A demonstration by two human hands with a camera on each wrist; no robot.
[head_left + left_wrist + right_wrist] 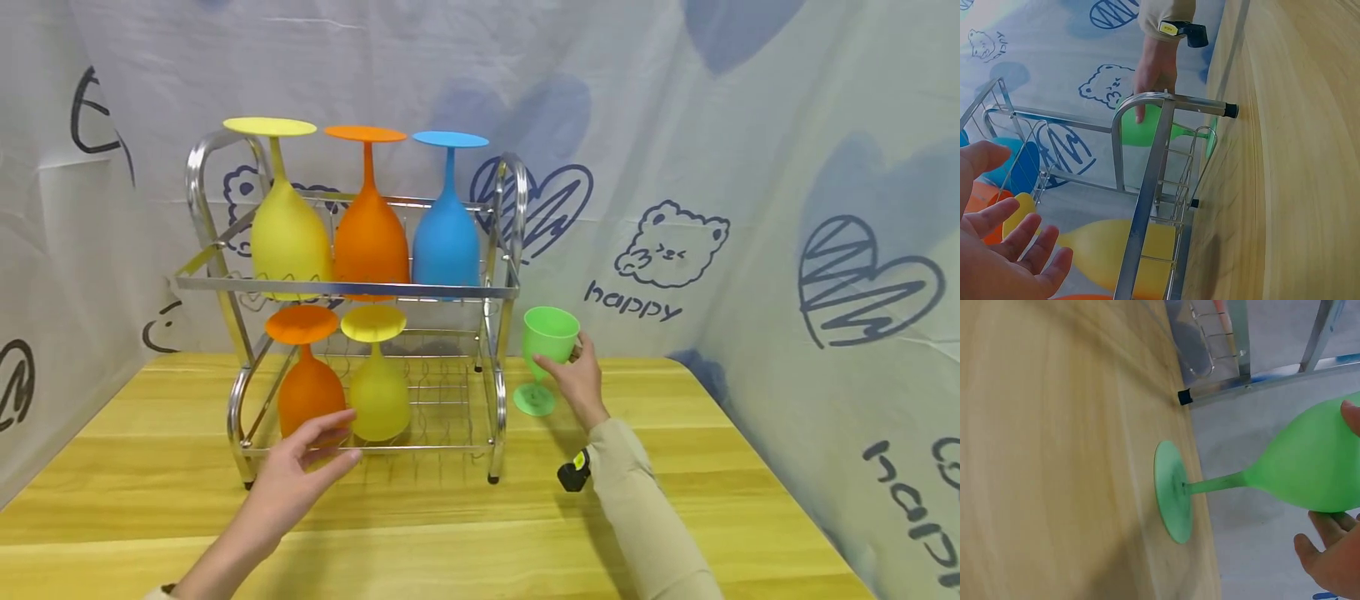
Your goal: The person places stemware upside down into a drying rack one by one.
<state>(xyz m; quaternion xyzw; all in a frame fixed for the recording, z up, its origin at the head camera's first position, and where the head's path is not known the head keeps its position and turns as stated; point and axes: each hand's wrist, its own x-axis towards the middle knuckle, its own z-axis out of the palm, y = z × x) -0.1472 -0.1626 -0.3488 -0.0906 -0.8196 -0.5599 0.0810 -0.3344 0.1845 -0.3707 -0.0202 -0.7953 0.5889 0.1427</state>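
Note:
My right hand point(581, 382) grips the bowl of a green wine glass point(1310, 462) to the right of the rack. The glass is upright, its round foot at or just above the tabletop; I cannot tell which. My left hand point(296, 471), fingers spread and relaxed, is in front of the lower shelf and holds nothing. Nearest to it are an upside-down orange wine glass point(309, 392) and an upside-down yellow wine glass point(380, 400) on that shelf. The left wrist view shows the left palm point(991, 250) beside the metal rack point(1147, 200).
On the rack's upper shelf point(345, 289) stand an inverted yellow glass point(291, 233), an orange one point(371, 237) and a blue one point(447, 237). The rack stands on a wooden table point(450, 542). A printed cloth point(637, 125) hangs behind.

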